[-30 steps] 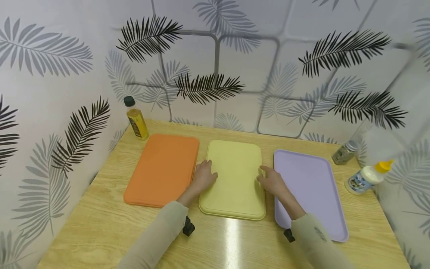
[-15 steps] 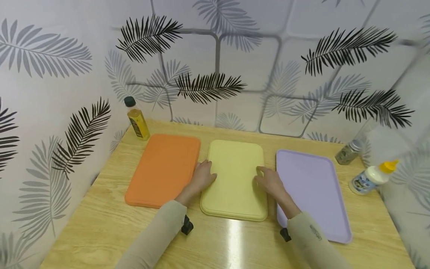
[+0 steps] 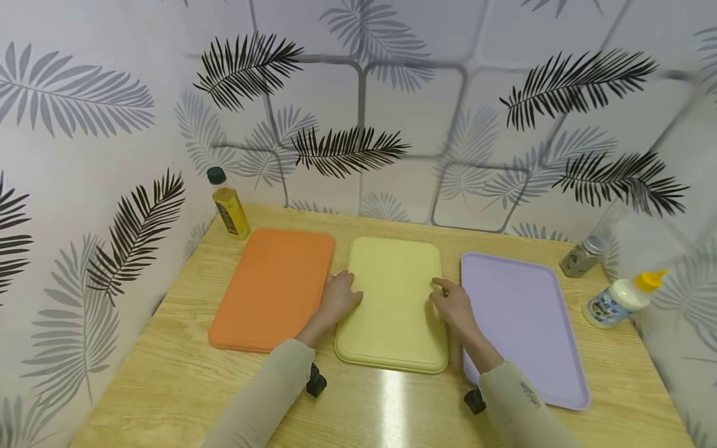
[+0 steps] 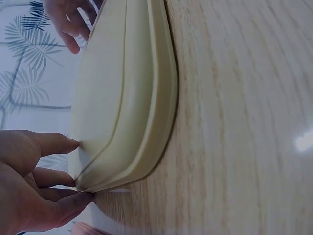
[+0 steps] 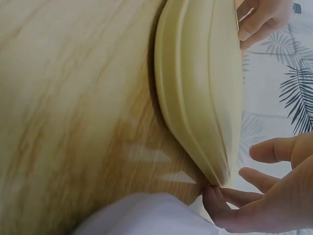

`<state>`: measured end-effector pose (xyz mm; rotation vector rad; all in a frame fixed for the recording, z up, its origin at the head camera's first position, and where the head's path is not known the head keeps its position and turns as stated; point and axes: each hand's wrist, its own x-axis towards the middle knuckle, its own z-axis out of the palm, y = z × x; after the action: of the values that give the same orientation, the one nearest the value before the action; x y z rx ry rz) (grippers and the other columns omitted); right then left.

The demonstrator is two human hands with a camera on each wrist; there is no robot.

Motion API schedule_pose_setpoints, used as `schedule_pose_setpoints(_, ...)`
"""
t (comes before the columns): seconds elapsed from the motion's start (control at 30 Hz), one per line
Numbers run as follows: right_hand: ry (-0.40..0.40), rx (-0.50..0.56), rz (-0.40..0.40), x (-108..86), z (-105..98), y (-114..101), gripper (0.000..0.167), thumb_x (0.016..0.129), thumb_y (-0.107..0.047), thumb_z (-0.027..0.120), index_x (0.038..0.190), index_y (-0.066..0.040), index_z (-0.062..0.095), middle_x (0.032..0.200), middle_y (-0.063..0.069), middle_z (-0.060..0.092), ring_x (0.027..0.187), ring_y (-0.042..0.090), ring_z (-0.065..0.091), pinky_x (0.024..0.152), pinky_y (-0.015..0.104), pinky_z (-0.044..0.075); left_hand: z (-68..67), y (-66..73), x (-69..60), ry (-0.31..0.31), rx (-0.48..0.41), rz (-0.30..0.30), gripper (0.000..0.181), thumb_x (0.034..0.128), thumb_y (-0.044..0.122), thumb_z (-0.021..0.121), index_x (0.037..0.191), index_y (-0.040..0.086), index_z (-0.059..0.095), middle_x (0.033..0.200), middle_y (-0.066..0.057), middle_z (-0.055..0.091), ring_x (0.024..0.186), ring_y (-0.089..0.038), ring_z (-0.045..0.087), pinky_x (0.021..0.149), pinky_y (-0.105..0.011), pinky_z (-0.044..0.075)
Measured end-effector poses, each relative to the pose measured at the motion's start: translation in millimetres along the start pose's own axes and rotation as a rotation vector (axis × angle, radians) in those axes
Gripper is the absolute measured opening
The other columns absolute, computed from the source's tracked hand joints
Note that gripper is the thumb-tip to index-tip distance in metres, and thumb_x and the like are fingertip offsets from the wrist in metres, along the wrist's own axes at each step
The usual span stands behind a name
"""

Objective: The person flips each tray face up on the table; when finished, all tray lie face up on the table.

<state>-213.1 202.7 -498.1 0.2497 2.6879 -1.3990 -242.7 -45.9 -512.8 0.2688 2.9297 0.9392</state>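
A yellow tray [image 3: 392,311] lies on the table with its raised side up, between an orange tray [image 3: 274,289] and a lilac tray [image 3: 523,330]. At its left edge, my left hand [image 3: 338,300] pinches the rim; the left wrist view shows the thumb [image 4: 66,143] on top and the other fingertips at the side. Across from it, my right hand [image 3: 455,306] touches the right edge. Its lower fingers [image 5: 220,205] bend against the corner, while its thumb [image 5: 269,151] stands apart from the tray.
An oil bottle [image 3: 231,211] stands at the back left. A shaker jar [image 3: 581,257] and a white bottle with a yellow nozzle [image 3: 616,303] stand at the right. A leaf-patterned wall [image 3: 392,205] rises behind the wooden table [image 3: 168,379].
My right hand shifts slightly inward over the yellow tray's edge, then back a little, its fingers spreading. The left hand keeps its place. The trays show no clear movement; the head view shifts slightly.
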Motion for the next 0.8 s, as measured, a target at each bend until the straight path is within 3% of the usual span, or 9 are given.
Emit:
schedule_pose_setpoints(0.07, -0.004, 0.020, 0.002, -1.0, -1.5, 0.2, 0.050, 0.089, -0.008, 0.049, 0.138, 0.001, 0.049, 0.143, 0.025, 0.044, 0.121, 0.036, 0.048, 0.083, 0.036, 0.047, 0.5, -0.7, 0.0, -0.002, 0.002, -0.005, 0.039, 0.0865, 0.012, 0.069, 0.116, -0.012, 0.060, 0.125, -0.027, 0.057, 0.109, -0.038, 0.052, 0.093, -0.044, 0.040)
schedule_pose_setpoints(0.13, -0.007, 0.044, -0.001, -2.1, -2.8, 0.4, 0.050, 0.089, -0.007, 0.048, 0.138, 0.002, 0.049, 0.143, 0.025, 0.043, 0.125, 0.041, 0.047, 0.077, 0.031, 0.049, 0.9, -1.0, 0.3, -0.003, 0.008, -0.003, 0.038, 0.0871, 0.012, 0.068, 0.116, -0.012, 0.060, 0.124, -0.027, 0.057, 0.110, -0.038, 0.053, 0.094, -0.044, 0.039)
schedule_pose_setpoints(0.2, 0.005, 0.056, -0.009, -3.2, -4.0, 0.5, 0.049, 0.089, -0.007, 0.048, 0.137, 0.002, 0.050, 0.141, 0.026, 0.045, 0.114, 0.041, 0.054, 0.062, 0.025, 0.045, 0.8, -0.7, 0.2, -0.004, 0.005, 0.002, 0.037, 0.0874, 0.012, 0.068, 0.114, -0.012, 0.060, 0.124, -0.027, 0.057, 0.110, -0.038, 0.053, 0.094, -0.044, 0.039)
schedule_pose_setpoints(0.27, 0.032, 0.057, -0.026, -3.9, -5.7, -0.2, 0.048, 0.088, -0.005, 0.050, 0.135, 0.003, 0.053, 0.137, 0.028, 0.049, 0.111, 0.040, 0.057, 0.057, 0.020, 0.043, 0.5, 0.0, 0.0, -0.002, -0.003, 0.013, 0.034, 0.0872, 0.011, 0.068, 0.112, -0.012, 0.061, 0.121, -0.026, 0.059, 0.108, -0.037, 0.054, 0.094, -0.044, 0.038)
schedule_pose_setpoints(0.37, 0.075, 0.067, -0.044, -3.6, -9.5, -1.4, 0.047, 0.085, -0.001, 0.052, 0.131, 0.004, 0.056, 0.129, 0.030, 0.055, 0.107, 0.040, 0.060, 0.062, 0.022, 0.048, -0.5, 1.0, -0.4, -0.003, -0.012, 0.016, 0.033, 0.0878, 0.012, 0.067, 0.111, -0.012, 0.061, 0.120, -0.027, 0.059, 0.108, -0.038, 0.054, 0.094, -0.045, 0.038)
schedule_pose_setpoints(0.43, 0.090, 0.076, -0.044, -3.2, -13.1, -1.8, 0.046, 0.084, 0.000, 0.055, 0.130, 0.004, 0.057, 0.128, 0.028, 0.056, 0.117, 0.039, 0.056, 0.074, 0.025, 0.050, -1.4, 1.3, -0.5, -0.008, -0.016, 0.014, 0.034, 0.0883, 0.012, 0.067, 0.112, -0.012, 0.061, 0.122, -0.028, 0.058, 0.111, -0.039, 0.053, 0.095, -0.045, 0.038)
schedule_pose_setpoints(0.63, 0.034, 0.151, -0.037, -2.7, -24.7, -0.1, 0.052, 0.088, 0.000, 0.062, 0.138, 0.002, 0.049, 0.135, 0.023, 0.053, 0.115, 0.039, 0.057, 0.078, 0.029, 0.056, -4.7, -0.8, 2.7, -0.047, -0.013, 0.016, 0.043, 0.0904, 0.013, 0.064, 0.122, -0.015, 0.056, 0.128, -0.031, 0.054, 0.123, -0.041, 0.047, 0.105, -0.047, 0.032)
schedule_pose_setpoints(0.8, -0.024, 0.230, -0.060, -2.5, -31.1, 0.1, 0.058, 0.089, 0.001, 0.062, 0.143, 0.003, 0.041, 0.138, 0.026, 0.048, 0.116, 0.042, 0.055, 0.078, 0.027, 0.056, -7.4, -1.0, 3.3, -0.082, -0.056, -0.003, 0.045, 0.0910, 0.012, 0.064, 0.124, -0.016, 0.054, 0.124, -0.029, 0.056, 0.118, -0.040, 0.051, 0.103, -0.048, 0.034)
